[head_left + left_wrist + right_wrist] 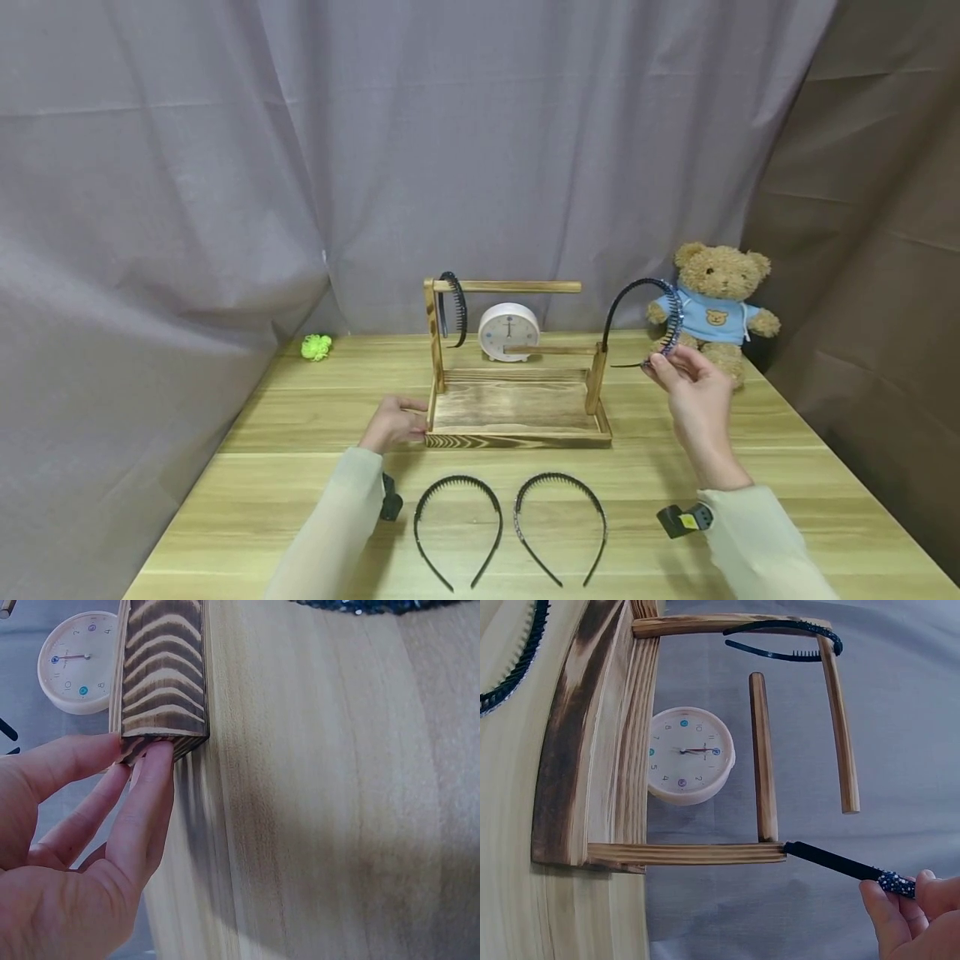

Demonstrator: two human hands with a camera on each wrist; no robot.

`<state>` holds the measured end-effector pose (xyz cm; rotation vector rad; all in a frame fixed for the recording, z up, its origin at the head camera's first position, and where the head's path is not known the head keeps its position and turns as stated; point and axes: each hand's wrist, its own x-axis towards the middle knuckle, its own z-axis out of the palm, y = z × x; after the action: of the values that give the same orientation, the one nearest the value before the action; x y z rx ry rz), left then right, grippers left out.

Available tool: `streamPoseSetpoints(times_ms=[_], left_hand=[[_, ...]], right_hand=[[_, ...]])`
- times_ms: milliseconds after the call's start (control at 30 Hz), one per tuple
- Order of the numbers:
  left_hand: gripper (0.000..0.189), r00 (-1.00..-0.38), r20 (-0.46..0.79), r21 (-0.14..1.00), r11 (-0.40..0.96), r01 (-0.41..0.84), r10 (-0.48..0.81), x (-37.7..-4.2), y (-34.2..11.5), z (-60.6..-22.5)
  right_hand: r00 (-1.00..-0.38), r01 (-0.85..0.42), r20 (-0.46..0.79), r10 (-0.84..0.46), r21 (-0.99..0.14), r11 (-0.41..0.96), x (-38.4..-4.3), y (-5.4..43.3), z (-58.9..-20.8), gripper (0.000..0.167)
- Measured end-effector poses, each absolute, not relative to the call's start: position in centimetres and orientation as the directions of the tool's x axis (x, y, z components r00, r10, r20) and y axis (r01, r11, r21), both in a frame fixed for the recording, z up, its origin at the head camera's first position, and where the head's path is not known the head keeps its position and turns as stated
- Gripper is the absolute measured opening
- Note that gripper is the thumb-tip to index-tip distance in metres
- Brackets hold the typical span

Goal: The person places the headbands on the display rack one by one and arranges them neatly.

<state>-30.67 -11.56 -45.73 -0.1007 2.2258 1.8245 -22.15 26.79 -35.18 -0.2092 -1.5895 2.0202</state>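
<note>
My right hand pinches a black toothed headband with glittery trim, held up at the right of a wooden rack. One end of this headband overlaps the top of the rack's short right post in the right wrist view. At the rack's front left corner, my left hand grips the tray end between thumb and fingers. Another black headband hangs from the upper wooden bar, near its left post. Two more headbands, the left one and the right one, lie on the table before the rack.
Behind the rack stands a round white clock. A teddy bear in a blue top sits at the back right. Far left on the wooden table lies a small bright green toy. Grey curtains hang behind.
</note>
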Motion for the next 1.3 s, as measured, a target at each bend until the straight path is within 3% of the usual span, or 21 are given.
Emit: streamPoseSetpoints(times_ms=[667, 1167, 1300], left_hand=[[0.036, -0.966, -0.239, 0.954, 0.208, -0.215, 0.100, -30.6, -11.6, -45.1], [0.036, -0.966, -0.238, 0.953, 0.217, -0.212, 0.104, -30.6, -11.6, -45.6], [0.036, -0.967, -0.231, 0.953, 0.226, -0.204, 0.102, -30.5, -11.5, -45.7]], right_hand=[[-0.804, -0.427, 0.292, 0.518, -0.890, -0.161, -25.2, 24.8, -34.9, 0.019], [-0.803, -0.371, 0.304, 0.512, -0.928, -0.031, -26.9, 23.4, -35.0, 0.013], [-0.812, -0.354, 0.315, 0.492, -0.935, 0.014, -27.2, 23.0, -35.1, 0.020]])
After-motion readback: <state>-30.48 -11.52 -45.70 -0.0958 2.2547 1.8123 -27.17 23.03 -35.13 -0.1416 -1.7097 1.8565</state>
